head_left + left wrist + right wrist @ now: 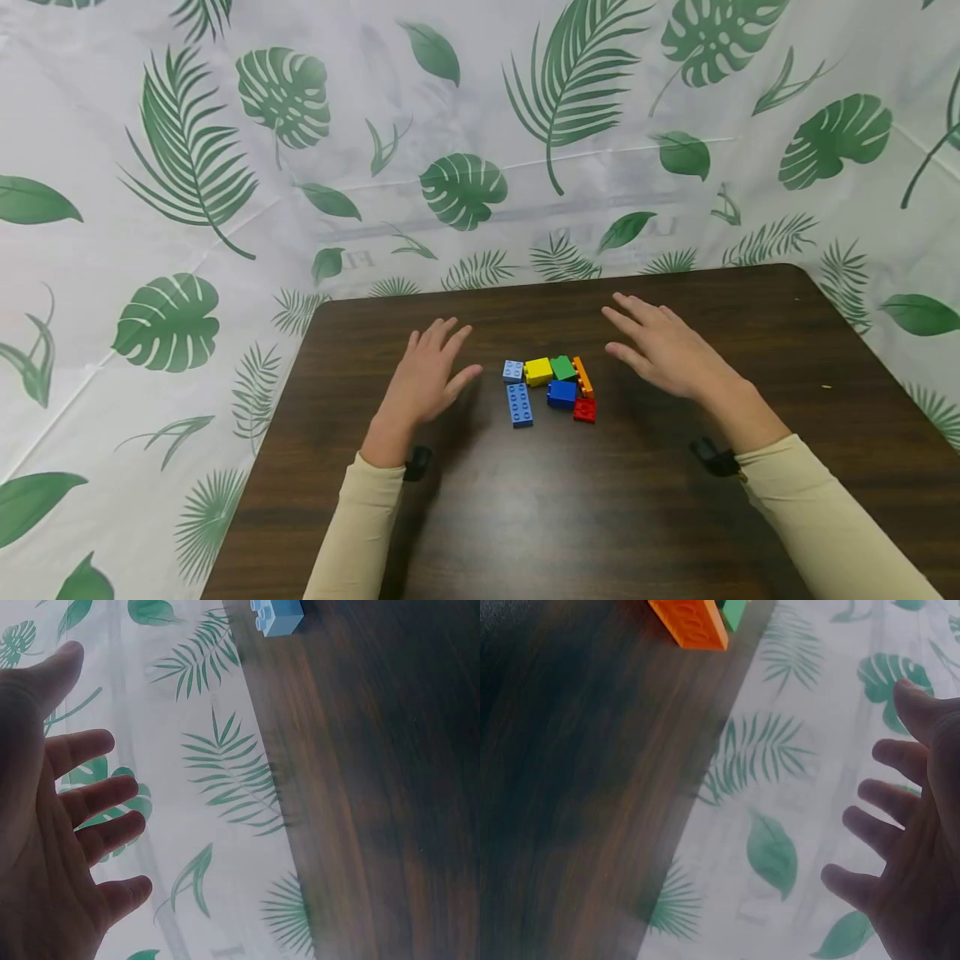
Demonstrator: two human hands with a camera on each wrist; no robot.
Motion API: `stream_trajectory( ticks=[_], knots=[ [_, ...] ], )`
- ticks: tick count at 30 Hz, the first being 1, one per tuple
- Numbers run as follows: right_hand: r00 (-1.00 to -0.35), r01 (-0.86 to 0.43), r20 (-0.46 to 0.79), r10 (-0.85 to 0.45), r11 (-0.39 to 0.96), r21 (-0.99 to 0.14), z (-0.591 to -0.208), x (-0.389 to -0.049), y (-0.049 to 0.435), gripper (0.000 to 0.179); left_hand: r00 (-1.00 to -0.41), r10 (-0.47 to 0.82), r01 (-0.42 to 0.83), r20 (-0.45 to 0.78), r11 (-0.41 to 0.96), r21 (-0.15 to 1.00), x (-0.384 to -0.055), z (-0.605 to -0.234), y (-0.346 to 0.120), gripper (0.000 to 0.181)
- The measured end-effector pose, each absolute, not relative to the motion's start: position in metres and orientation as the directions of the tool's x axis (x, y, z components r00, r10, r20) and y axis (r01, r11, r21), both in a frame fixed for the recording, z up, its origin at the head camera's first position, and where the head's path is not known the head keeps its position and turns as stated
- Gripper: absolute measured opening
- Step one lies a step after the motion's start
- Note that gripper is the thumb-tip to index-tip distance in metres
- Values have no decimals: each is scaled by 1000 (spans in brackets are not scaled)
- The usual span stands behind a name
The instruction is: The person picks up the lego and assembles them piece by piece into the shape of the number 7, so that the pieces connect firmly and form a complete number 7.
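Seven bricks (537,372) lie on a dark tabletop (562,517) — leaf-printed sheeting (480,108) behind.

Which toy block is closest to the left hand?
The small pale blue block, at the group's upper left in the head view; all the others lie farther from the left hand.

I'm in some indoor spot curtained off by a white, leaf-printed sheet (472,108) around my wood-grained table (487,525); whether home or studio, I can't tell.
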State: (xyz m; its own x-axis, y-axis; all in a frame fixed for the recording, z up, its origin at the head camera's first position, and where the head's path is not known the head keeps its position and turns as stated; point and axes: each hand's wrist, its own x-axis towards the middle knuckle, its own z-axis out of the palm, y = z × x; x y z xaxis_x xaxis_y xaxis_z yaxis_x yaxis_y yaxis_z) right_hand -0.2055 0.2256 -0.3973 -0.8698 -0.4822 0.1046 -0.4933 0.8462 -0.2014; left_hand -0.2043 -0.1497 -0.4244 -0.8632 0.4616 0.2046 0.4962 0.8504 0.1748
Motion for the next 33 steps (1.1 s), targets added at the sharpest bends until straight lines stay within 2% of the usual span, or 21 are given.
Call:
stream_trajectory(
  ticks=[9, 14, 19, 26, 33],
  knots=[
    [-839, -545, 121, -531, 818, -185, -414, -203, 212, 57, -838, 497, 545, 225, 780, 308, -197, -439, -137, 62],
    [-844, -535, 90, -529, 819, -209, -430, -198, 194, 48, -837, 502, 547, 217, 748, 376, -187, -450, -121, 50],
    [-834, -549, 89, -544, 805, -225, -448, -191, 177, 50, -819, 554, 559, 152, 708, 433, -178, -462, -102, 36],
    [-812, -584, 132, -569, 796, -159, -467, -189, 157, 52, -787, 614, 587, 57, 718, 375, -174, -482, -85, 29],
    [-821, -570, 110, -561, 816, -95, -478, -190, 148, 50, -823, 559, 559, 97, 769, 309, -176, -491, -92, 29]
  ],
)
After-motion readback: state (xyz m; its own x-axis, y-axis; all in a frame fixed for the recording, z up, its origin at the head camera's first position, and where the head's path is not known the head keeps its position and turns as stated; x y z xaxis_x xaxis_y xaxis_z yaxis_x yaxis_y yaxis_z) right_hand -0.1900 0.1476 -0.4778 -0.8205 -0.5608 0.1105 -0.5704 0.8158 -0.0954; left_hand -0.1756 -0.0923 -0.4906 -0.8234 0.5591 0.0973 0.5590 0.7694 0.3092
